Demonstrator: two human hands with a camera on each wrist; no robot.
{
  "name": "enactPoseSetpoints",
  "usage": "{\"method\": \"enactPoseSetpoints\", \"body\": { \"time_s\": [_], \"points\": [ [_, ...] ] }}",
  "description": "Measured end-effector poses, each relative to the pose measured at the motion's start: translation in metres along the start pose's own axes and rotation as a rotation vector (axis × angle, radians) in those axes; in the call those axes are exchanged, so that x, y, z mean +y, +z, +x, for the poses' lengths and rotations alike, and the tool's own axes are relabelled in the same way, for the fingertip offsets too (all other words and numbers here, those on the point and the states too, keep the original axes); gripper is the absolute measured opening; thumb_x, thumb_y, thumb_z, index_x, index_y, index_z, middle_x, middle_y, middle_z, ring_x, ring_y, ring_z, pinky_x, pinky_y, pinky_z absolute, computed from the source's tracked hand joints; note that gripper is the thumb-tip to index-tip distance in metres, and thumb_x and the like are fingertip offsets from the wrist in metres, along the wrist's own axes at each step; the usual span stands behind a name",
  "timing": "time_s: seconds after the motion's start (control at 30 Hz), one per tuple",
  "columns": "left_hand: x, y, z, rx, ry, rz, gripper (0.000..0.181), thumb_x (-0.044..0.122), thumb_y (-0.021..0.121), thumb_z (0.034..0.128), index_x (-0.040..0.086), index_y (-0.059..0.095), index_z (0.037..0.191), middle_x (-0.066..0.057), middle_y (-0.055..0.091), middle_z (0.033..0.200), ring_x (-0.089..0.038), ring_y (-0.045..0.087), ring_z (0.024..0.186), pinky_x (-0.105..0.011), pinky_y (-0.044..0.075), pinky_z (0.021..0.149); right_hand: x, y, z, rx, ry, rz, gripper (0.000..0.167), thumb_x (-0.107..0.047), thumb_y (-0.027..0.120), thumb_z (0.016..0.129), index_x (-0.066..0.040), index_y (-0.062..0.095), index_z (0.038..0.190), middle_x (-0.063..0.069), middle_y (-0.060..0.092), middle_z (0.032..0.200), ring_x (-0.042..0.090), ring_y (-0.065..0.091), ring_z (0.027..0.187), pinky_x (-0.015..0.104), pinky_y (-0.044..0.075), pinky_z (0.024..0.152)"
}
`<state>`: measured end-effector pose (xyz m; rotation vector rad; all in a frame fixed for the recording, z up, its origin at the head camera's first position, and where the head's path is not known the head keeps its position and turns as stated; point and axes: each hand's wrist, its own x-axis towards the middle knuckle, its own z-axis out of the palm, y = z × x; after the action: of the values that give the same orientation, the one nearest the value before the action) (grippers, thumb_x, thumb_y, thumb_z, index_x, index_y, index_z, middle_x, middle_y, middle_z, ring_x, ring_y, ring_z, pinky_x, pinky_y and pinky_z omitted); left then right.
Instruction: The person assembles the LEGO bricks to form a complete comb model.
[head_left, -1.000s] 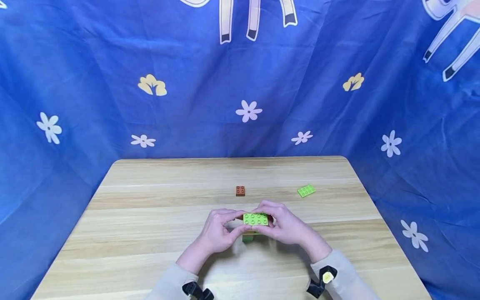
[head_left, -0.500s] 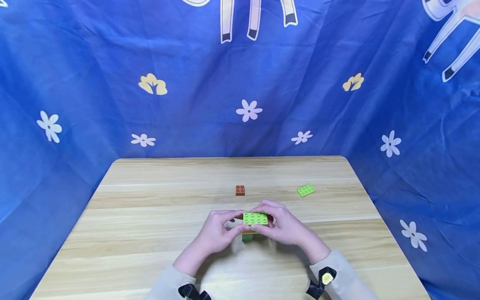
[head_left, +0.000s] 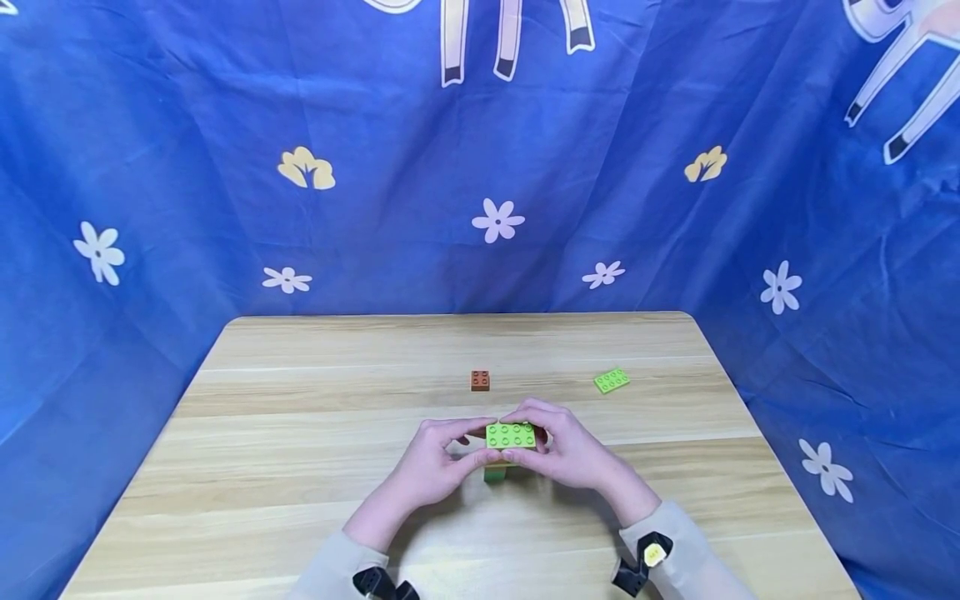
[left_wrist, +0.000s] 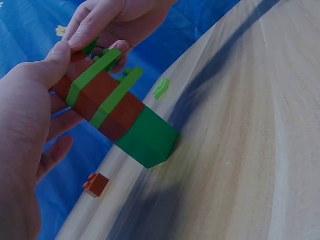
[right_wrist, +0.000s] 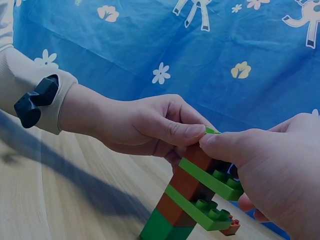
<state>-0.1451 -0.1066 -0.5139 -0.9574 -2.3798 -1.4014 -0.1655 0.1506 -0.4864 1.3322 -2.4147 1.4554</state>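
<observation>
From far off, I see a tower of toy blocks [left_wrist: 97, 92] near the middle of the table [head_left: 300, 467]. It has a dark green block [left_wrist: 148, 137] at the bottom, then brown blocks [right_wrist: 186, 185] with flat light green pieces [left_wrist: 117, 97] between them. A light green plate [head_left: 511, 436] sits on top (I count eight bumps on it). The tower looks to be standing on the wood. The left hand [head_left: 432, 467] is curled round the top from the left, thumb in front and fingers behind. The right hand [head_left: 567, 447] pinches the top from the right the same way, and the two thumbs almost meet. Past the hands lies a small red-brown block [head_left: 480, 381] with four bumps. Off to its right is a loose green piece [head_left: 612, 381]. Pale sleeves [head_left: 686, 554] wear black gadgets [head_left: 632, 575]. Behind the table hangs a blue cloth [head_left: 390, 217] with white flowers [head_left: 498, 222].
</observation>
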Motion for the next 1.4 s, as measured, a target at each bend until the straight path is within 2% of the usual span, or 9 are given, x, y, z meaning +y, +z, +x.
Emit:
{"method": "enactPoseSetpoints", "body": {
  "time_s": [0.27,0.6,0.83,0.93,1.07,1.13,1.23,1.33,1.4],
  "points": [
    [0.001,-0.001,0.001,0.004,0.021,0.009,0.042,0.03,0.085,0.0922,0.019,0.075,0.132,0.009,0.076,0.122,-0.01,0.073,0.104,-0.036,0.061,0.082,0.003,0.001,0.0,0.0,0.004,-0.001,0.034,-0.023,0.083,0.094,-0.017,0.072,0.126,-0.007,0.063,0.1,0.015,0.054,0.069,0.028,0.047,0.053],
    [0.001,-0.003,0.002,-0.022,0.022,0.027,0.042,0.033,0.084,0.093,0.02,0.075,0.132,0.009,0.074,0.125,-0.011,0.073,0.108,-0.037,0.061,0.083,0.003,0.001,-0.001,0.002,0.024,-0.002,0.034,-0.024,0.084,0.094,-0.02,0.072,0.126,-0.009,0.063,0.102,0.011,0.053,0.069,0.025,0.046,0.054],
    [0.001,-0.008,0.004,-0.043,0.005,0.04,0.043,0.037,0.084,0.0923,0.021,0.075,0.131,0.01,0.074,0.126,-0.012,0.072,0.109,-0.04,0.061,0.082,0.004,0.001,-0.002,0.009,0.025,0.005,0.034,-0.025,0.083,0.095,-0.02,0.072,0.126,-0.008,0.063,0.1,0.015,0.053,0.067,0.032,0.046,0.053],
    [0.0,-0.011,0.005,-0.061,0.003,0.04,0.044,0.038,0.083,0.0929,0.019,0.075,0.132,0.009,0.074,0.126,-0.012,0.072,0.108,-0.04,0.061,0.081,0.004,0.001,-0.001,0.008,0.019,0.007,0.034,-0.025,0.083,0.095,-0.019,0.072,0.127,-0.007,0.063,0.1,0.016,0.053,0.066,0.032,0.046,0.052],
    [-0.006,-0.018,0.009,-0.086,0.001,0.024,0.039,0.031,0.076,0.099,0.011,0.073,0.133,0.003,0.074,0.128,-0.017,0.072,0.11,-0.042,0.061,0.084,0.003,0.002,0.0,0.006,0.017,0.005,0.035,-0.025,0.083,0.095,-0.018,0.071,0.127,-0.008,0.063,0.101,0.014,0.052,0.066,0.028,0.046,0.053],
    [-0.013,-0.023,0.013,-0.074,-0.043,0.019,0.037,0.029,0.072,0.1017,0.01,0.073,0.133,0.002,0.074,0.127,-0.018,0.072,0.111,-0.043,0.06,0.086,0.003,0.001,0.0,0.009,0.01,0.001,0.035,-0.025,0.083,0.095,-0.017,0.071,0.128,-0.008,0.064,0.102,0.012,0.052,0.067,0.027,0.046,0.053],
    [-0.027,-0.031,0.022,-0.031,-0.152,0.025,0.036,0.033,0.07,0.1038,0.012,0.074,0.132,0.002,0.075,0.125,-0.017,0.072,0.107,-0.043,0.06,0.087,0.003,0.001,0.001,0.009,0.003,-0.007,0.035,-0.025,0.082,0.096,-0.016,0.071,0.128,-0.008,0.064,0.103,0.01,0.052,0.068,0.026,0.047,0.053],
    [-0.044,-0.036,0.034,-0.002,-0.25,0.041,0.04,0.037,0.073,0.1019,0.012,0.074,0.132,0.001,0.076,0.123,-0.018,0.072,0.106,-0.042,0.06,0.087,0.004,0.001,0.0,0.005,0.012,-0.011,0.035,-0.026,0.081,0.096,-0.017,0.071,0.128,-0.008,0.064,0.104,0.011,0.052,0.067,0.025,0.047,0.054],
    [-0.056,-0.038,0.04,-0.007,-0.283,0.052,0.045,0.037,0.076,0.1,0.009,0.072,0.135,-0.002,0.075,0.125,-0.022,0.072,0.108,-0.043,0.06,0.088,0.004,0.001,0.0,0.004,0.019,-0.013,0.035,-0.027,0.081,0.096,-0.018,0.071,0.128,-0.009,0.064,0.105,0.012,0.053,0.067,0.025,0.047,0.054]
  ]
}}
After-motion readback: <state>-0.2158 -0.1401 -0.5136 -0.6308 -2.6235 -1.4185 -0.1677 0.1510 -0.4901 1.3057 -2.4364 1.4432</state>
